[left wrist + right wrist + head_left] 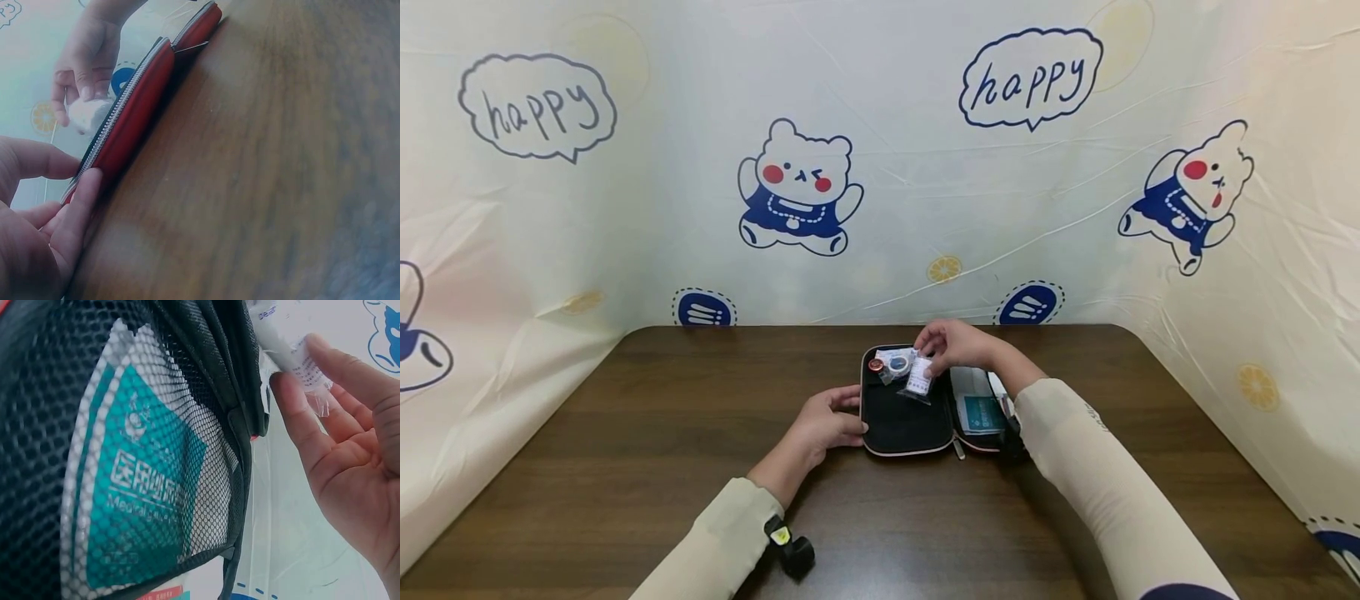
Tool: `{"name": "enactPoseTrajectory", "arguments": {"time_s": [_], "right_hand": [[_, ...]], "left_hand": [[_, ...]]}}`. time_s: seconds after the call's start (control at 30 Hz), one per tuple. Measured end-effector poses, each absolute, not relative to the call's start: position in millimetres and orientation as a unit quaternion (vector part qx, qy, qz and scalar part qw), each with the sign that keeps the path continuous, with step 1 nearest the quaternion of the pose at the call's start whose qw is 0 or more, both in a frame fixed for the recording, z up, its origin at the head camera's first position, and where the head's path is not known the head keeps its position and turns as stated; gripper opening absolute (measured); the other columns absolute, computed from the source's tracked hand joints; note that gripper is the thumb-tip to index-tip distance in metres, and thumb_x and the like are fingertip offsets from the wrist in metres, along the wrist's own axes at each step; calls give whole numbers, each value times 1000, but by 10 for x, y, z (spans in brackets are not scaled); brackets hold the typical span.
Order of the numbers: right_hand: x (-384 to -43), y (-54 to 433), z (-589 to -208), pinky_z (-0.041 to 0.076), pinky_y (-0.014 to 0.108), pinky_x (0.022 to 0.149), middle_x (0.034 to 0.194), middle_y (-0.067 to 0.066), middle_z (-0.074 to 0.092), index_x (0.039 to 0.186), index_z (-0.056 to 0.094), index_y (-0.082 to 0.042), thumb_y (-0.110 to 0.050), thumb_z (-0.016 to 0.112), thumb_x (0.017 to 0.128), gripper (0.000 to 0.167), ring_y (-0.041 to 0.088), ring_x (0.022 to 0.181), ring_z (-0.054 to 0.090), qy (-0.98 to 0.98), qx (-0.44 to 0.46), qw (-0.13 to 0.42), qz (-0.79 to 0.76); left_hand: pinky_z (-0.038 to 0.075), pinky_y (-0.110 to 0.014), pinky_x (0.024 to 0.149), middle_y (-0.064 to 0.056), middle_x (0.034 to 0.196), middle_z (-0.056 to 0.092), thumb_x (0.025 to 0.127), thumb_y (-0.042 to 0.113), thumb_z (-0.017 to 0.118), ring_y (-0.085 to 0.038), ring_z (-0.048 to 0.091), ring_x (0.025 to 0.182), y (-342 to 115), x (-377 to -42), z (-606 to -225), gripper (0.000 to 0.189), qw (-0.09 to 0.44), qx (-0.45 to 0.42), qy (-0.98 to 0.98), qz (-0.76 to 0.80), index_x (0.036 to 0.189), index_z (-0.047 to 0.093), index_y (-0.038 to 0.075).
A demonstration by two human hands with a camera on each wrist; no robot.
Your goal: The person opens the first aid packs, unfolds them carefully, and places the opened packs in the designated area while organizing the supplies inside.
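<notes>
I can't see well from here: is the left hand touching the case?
Touching: the left wrist view shows the left hand holding the case by its edge.

"What's around you?"

"A brown wood-grained table (700,417) before me, its far corners rounded. Past it, at my 12 o'clock, hangs a pale, creased sheet (910,192), curving round to 9 and 3"

"Printed with what?"

"I see a winking bear (793,208) at 11, a tilted bear (1180,204) between 2 and 3, a 'happy' bubble (537,108) at 10, another 'happy' bubble (1032,79) at 1, and an orange slice (1258,387) near 3"

"And the light?"

"Soft and even; I catch a faint sheen (917,575) on the tabletop at 6 o'clock"
</notes>
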State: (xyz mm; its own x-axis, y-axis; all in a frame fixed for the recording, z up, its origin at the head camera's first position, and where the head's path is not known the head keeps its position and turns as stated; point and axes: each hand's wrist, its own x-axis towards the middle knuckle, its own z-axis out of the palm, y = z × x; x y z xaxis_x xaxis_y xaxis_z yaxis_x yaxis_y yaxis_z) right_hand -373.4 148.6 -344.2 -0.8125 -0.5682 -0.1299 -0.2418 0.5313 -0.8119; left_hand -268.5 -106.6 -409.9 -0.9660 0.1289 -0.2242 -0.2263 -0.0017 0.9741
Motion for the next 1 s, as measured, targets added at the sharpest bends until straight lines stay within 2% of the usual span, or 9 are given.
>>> {"name": "enactPoseTrajectory", "arguments": {"time_s": [0.37,0.7,1.0], "right_hand": [[-3722,1463,-3490,53,32,82,98,7,65,114,68,-4,-2,78,80,35,22,91,57,866,-251,208,-380],[-3673,1434,-3514,52,32,81,97,4,66,114,71,-7,-5,77,81,33,22,90,56,879,-259,204,-345],[-3616,1401,-3531,55,30,78,93,4,68,115,70,-5,-8,75,84,32,18,83,59,879,-256,217,-338]], "left_hand": [[59,-33,62,-19,124,55,76,-18,66,-21,64,73,-1061,-2679,-4095,66,126,-36,700,702,137,52,2],[57,-29,52,-23,122,54,74,-20,63,-16,61,62,-1013,-2646,-4081,64,96,-30,707,700,135,52,-3],[56,-28,51,-22,119,54,74,-18,63,-16,61,62,-999,-2640,-4081,61,82,-38,715,693,132,56,-3]]}}
